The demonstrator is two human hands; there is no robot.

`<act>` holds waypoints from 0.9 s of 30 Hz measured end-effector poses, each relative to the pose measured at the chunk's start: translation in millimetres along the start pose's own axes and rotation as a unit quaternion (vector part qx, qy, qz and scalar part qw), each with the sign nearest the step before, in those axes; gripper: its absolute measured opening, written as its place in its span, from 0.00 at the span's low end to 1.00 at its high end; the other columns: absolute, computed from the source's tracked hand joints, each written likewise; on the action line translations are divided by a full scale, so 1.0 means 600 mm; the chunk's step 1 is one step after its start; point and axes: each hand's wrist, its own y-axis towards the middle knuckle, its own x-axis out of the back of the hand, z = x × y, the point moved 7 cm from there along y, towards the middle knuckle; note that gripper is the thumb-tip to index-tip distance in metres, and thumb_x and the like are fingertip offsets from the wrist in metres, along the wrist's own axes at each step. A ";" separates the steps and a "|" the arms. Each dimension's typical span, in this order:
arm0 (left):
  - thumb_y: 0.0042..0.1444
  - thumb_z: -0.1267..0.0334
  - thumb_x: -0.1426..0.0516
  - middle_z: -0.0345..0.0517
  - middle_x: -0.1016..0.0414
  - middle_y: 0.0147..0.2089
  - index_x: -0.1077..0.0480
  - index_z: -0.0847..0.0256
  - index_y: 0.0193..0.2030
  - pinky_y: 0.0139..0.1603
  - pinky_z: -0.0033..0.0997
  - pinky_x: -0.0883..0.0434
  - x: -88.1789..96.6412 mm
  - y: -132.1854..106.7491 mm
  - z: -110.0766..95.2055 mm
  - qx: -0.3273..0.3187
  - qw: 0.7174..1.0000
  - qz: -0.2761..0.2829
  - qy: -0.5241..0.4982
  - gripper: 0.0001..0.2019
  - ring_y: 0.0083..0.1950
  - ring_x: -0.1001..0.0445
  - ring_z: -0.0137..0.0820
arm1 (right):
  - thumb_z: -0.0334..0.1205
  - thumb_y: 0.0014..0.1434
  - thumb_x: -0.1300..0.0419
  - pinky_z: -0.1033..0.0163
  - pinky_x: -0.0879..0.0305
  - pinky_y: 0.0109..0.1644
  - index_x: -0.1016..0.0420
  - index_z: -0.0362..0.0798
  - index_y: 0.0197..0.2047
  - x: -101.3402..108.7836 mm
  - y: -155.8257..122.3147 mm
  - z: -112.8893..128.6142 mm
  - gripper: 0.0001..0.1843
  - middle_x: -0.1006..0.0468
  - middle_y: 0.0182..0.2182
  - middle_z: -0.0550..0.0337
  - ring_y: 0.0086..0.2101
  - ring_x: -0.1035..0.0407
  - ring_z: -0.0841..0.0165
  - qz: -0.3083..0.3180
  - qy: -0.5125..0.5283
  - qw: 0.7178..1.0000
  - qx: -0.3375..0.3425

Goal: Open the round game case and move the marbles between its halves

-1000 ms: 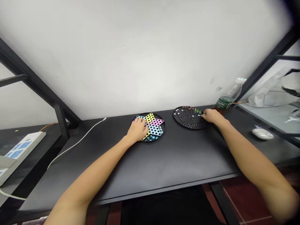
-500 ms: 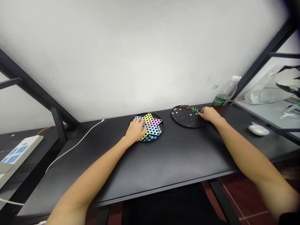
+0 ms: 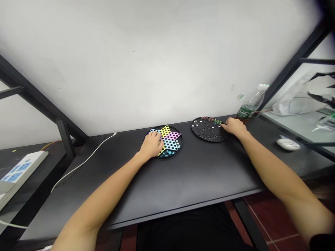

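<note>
My left hand (image 3: 152,145) lies curled over the near left of a round black Chinese checkers board with a coloured star (image 3: 171,140). Teal marbles (image 3: 166,154) sit along that board's near edge, partly hidden by my hand. To the right, my right hand (image 3: 234,126) touches the right rim of a plain black round pegboard (image 3: 205,130), its fingertips close to a group of green marbles (image 3: 217,122). More marbles line the board's far edge. Neither hand clearly shows whether anything is held.
Both boards stand on a black desk (image 3: 193,177) against a white wall. Behind my right hand is a green-labelled plastic bottle (image 3: 247,109). A white mouse (image 3: 288,144), a white cable (image 3: 83,162), a power strip (image 3: 22,170) and a plastic bag (image 3: 295,101) lie around them.
The view has drifted slightly left and up. Both hands remain on their boards, with only small shifts of the fingers.
</note>
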 end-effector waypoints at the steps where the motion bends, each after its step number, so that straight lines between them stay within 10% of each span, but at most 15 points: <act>1: 0.67 0.61 0.52 0.55 0.29 0.53 0.30 0.61 0.53 0.54 0.44 0.33 0.000 0.000 0.000 0.000 1.000 0.000 0.000 0.15 0.53 0.32 0.43 | 0.53 0.60 0.40 0.52 0.31 0.44 0.22 0.44 0.49 0.000 0.002 -0.003 0.23 0.21 0.47 0.38 0.46 0.25 0.48 -0.001 0.002 1.000 -0.001; 12: 0.67 0.61 0.53 0.55 0.29 0.53 0.30 0.61 0.53 0.54 0.44 0.33 0.004 0.000 -0.003 0.004 1.000 0.003 -0.002 0.15 0.53 0.32 0.43 | 0.48 0.52 0.31 0.64 0.35 0.31 0.23 0.46 0.39 -0.014 0.021 -0.031 0.16 0.21 0.27 0.59 0.24 0.29 0.67 0.154 0.060 0.983 0.076; 27: 0.67 0.61 0.52 0.55 0.28 0.54 0.30 0.61 0.54 0.55 0.44 0.33 0.003 0.000 -0.001 0.003 1.000 0.004 -0.011 0.15 0.54 0.32 0.43 | 0.42 0.55 0.35 0.63 0.34 0.40 0.21 0.45 0.46 -0.014 0.035 -0.034 0.16 0.18 0.41 0.51 0.39 0.25 0.61 0.038 0.005 0.994 0.103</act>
